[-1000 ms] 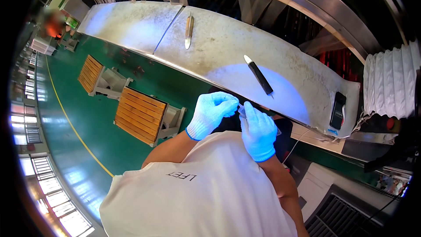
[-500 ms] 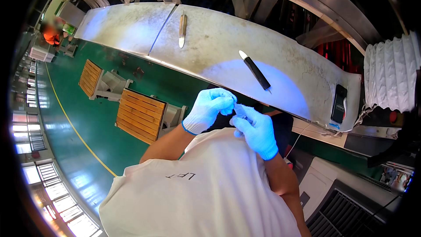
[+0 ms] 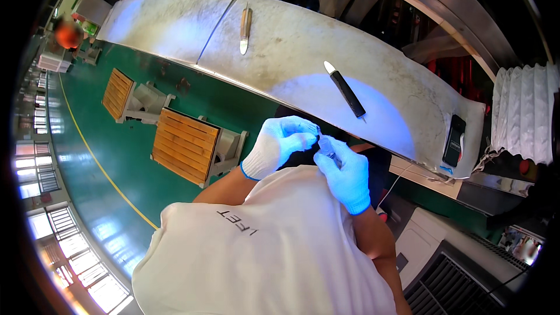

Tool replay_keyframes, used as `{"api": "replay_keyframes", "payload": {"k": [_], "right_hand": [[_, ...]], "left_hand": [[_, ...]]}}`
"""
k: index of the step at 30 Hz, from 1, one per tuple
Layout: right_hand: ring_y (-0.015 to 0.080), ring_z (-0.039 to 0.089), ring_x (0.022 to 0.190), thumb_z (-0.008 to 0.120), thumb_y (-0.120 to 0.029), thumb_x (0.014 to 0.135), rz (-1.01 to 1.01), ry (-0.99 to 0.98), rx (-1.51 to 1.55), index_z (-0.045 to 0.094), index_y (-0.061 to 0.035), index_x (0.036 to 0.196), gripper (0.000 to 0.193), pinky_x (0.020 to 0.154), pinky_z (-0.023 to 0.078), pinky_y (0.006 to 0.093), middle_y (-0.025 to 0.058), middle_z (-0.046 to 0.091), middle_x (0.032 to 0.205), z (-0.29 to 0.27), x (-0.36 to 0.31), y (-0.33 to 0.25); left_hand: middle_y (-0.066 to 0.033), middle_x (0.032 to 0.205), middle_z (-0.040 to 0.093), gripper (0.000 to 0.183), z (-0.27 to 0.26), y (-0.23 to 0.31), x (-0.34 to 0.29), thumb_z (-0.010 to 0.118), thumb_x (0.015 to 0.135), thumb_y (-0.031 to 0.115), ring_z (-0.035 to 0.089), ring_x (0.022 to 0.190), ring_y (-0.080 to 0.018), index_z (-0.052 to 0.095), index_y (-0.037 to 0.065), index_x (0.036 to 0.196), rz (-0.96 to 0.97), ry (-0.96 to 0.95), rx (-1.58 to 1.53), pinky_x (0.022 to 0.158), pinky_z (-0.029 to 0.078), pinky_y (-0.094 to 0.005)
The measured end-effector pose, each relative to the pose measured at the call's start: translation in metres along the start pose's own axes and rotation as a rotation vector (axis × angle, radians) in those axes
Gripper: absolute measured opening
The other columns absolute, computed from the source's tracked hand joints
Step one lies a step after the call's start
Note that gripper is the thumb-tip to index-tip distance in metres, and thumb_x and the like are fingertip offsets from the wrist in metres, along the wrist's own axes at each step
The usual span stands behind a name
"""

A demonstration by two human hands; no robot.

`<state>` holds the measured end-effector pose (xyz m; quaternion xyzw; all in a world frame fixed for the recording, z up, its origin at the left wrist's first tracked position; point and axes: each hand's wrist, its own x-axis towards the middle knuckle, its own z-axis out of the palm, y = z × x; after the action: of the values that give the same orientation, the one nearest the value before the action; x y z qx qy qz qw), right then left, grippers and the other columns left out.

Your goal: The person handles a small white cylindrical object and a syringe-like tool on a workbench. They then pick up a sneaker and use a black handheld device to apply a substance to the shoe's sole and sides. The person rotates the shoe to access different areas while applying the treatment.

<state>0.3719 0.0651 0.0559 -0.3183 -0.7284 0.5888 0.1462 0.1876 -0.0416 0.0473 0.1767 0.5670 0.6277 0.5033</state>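
My left hand [image 3: 280,146] and my right hand [image 3: 345,178], both in white knit gloves lit blue, meet in front of my chest, just off the bench's near edge. Between the right thumb and fingers sits a small translucent piece [image 3: 326,148], its kind too small to tell. The left thumb and fingertips pinch close together at its upper end, where a tiny dark spot shows; what they grip is mostly hidden. On the bench beyond lies a black-handled tool [image 3: 345,90] with a white pointed blade and a thin spike. Farther left lies a similar wooden-handled tool [image 3: 245,28].
The pale, stained bench [image 3: 291,46] curves across in front of me. A black phone [image 3: 454,140] rests at its right end, near a white ribbed duct [image 3: 523,114]. Slatted wooden seats [image 3: 185,144] stand on the green floor at left. Far left, a blurred person [image 3: 68,35] wears orange.
The view has shifted slightly. My left fingers have moved a little against the small piece, and a dark spot now shows at their tips. My right hand keeps its hold.
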Motion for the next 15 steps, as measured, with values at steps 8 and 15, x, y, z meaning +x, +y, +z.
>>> {"api": "replay_keyframes", "payload": {"k": [8,15], "right_hand": [[0.0282,0.081,0.088,0.084,-0.012,0.094,-0.321,0.138,-0.557,0.071,0.0002,0.137,0.047,0.075,0.063,0.0375,0.0142,0.082,0.107,0.007,-0.002,0.007],[0.0288,0.082,0.090,0.083,-0.008,0.093,-0.369,0.143,-0.577,0.070,0.0000,0.138,0.047,0.077,0.064,0.0378,0.0134,0.083,0.107,0.007,-0.004,0.009]], "left_hand": [[-0.0122,0.101,0.082,0.022,0.004,0.012,0.002,0.078,0.094,0.004,0.074,0.088,-0.0154,0.080,-0.006,0.114,0.017,0.049,0.247,0.083,0.061,-0.0301],[-0.0112,0.097,0.082,0.021,-0.005,0.001,0.003,0.077,0.098,0.010,0.074,0.086,-0.0131,0.082,-0.005,0.112,0.030,-0.007,0.195,0.080,0.062,-0.0305]]}}
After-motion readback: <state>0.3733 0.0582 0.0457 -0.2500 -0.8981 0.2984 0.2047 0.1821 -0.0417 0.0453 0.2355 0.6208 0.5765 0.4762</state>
